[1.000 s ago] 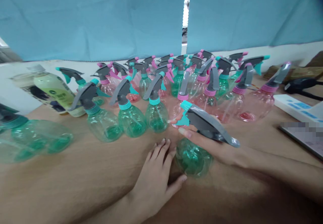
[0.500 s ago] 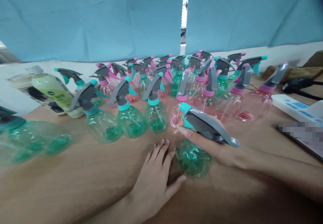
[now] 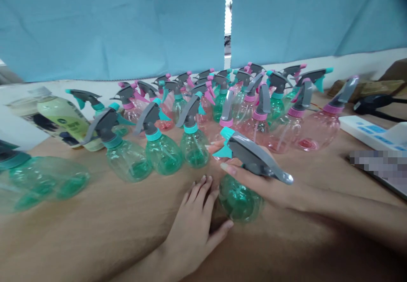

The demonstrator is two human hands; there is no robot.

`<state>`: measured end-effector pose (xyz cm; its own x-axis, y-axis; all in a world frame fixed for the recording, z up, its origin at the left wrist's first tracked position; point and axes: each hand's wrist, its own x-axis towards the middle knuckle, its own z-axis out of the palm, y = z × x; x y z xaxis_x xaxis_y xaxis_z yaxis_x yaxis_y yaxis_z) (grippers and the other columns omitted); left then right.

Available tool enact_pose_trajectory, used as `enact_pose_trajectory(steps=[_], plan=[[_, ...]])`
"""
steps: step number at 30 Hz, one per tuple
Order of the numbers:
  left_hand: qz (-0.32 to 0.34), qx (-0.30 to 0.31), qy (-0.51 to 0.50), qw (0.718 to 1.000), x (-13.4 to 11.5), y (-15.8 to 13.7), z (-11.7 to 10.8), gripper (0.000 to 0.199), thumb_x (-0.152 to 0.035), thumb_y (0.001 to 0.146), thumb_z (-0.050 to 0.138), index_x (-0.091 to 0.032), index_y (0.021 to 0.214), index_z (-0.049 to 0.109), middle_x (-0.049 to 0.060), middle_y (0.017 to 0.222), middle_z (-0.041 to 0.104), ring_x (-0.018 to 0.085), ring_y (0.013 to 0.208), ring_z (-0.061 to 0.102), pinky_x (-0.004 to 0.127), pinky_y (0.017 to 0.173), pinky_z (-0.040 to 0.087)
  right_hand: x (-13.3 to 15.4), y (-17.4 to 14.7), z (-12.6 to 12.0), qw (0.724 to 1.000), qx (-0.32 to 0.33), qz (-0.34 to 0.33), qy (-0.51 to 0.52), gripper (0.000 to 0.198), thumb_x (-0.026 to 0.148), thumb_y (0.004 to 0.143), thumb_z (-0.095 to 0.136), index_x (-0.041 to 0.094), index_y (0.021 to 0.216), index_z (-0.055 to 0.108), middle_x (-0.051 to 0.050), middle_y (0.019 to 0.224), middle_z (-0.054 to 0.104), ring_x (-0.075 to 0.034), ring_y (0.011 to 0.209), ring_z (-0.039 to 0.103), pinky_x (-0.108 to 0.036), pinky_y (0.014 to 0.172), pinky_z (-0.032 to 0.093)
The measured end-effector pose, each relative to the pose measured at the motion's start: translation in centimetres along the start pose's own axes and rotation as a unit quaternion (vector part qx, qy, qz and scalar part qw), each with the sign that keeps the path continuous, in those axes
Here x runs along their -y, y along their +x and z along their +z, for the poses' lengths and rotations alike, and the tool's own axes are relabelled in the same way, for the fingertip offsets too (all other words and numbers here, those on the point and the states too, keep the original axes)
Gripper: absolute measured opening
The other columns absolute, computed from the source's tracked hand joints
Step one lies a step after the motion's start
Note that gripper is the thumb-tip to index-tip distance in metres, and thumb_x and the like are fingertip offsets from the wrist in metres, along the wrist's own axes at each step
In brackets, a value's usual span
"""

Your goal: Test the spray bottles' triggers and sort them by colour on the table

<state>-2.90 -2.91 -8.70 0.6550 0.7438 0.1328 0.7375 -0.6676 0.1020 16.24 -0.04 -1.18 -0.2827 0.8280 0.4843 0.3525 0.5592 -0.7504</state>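
Note:
A green spray bottle [image 3: 241, 199] with a grey and turquoise trigger head stands before me. My right hand [image 3: 254, 180] is closed round its neck, just below the head; part of the grip is hidden behind the head. Flat on the wooden table [image 3: 104, 235] lies my left hand [image 3: 195, 227], fingers stretched out, its thumb and index finger close to the bottle's left side. I cannot tell whether they touch it. Beyond my hands, green spray bottles [image 3: 163, 154] stand on the left and pink spray bottles [image 3: 282, 133] on the right.
Several more spray bottles crowd the back, below a blue curtain [image 3: 127, 27]. Two large bottles [image 3: 68, 118] stand back left. Further green bottles [image 3: 68, 176] are at the left edge. A white power strip [image 3: 365, 131], a dark phone-like slab [image 3: 378, 174] and black cables [image 3: 375, 104] lie right.
The trigger head of the held bottle has turned slightly, its nozzle end moving left. My left hand keeps its place on the table. The view has shifted a little.

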Motion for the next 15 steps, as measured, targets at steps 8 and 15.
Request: enact_pose_trajectory(steps=[8, 15], plan=[[-0.006, 0.005, -0.008, 1.0, -0.05, 0.2, -0.19, 0.061, -0.048, 0.09, 0.053, -0.007, 0.134, 0.045, 0.022, 0.146, 0.041, 0.036, 0.134, 0.039, 0.057, 0.104, 0.04, -0.2, -0.3, 0.11, 0.998, 0.008, 0.037, 0.049, 0.005, 0.026, 0.084, 0.056, 0.025, 0.088, 0.057, 0.002, 0.072, 0.062, -0.014, 0.061, 0.059, -0.025, 0.054, 0.051], [-0.005, 0.011, -0.014, 1.0, -0.11, 0.15, -0.22, 0.061, -0.049, 0.09, 0.052, -0.007, 0.134, 0.045, 0.021, 0.148, 0.039, 0.034, 0.136, 0.036, 0.056, 0.106, 0.037, 0.05, -0.26, 0.11, 0.999, 0.006, 0.047, 0.02, 0.006, 0.03, 0.083, 0.054, 0.025, 0.084, 0.057, 0.001, 0.069, 0.059, -0.017, 0.066, 0.06, -0.027, 0.055, 0.051]])
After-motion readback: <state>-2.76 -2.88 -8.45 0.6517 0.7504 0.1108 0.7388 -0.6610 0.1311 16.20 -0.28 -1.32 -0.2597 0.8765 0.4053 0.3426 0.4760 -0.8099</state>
